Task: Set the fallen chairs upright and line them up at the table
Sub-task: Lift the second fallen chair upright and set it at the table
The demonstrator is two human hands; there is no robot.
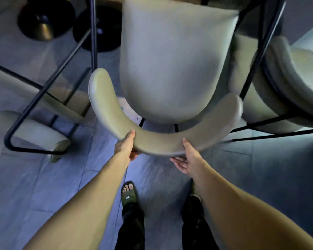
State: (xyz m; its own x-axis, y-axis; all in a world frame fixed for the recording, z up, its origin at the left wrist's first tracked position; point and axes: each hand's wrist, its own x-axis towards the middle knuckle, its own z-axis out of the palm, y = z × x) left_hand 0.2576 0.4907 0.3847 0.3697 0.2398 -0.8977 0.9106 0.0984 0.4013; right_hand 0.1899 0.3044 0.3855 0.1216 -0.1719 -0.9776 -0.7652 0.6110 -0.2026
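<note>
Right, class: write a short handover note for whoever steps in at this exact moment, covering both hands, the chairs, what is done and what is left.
Left hand: grip closed on the curved backrest of the middle chair, thumb on top.
Right hand: on the same backrest, thumb on top, fingers underneath.
Middle chair: upright, seat facing the table's round base.
Left chair: on its side on the floor, legs in the air.
Right chair: close beside the middle one; its pose is unclear.
Left: right the fallen chair, then line all up.
</note>
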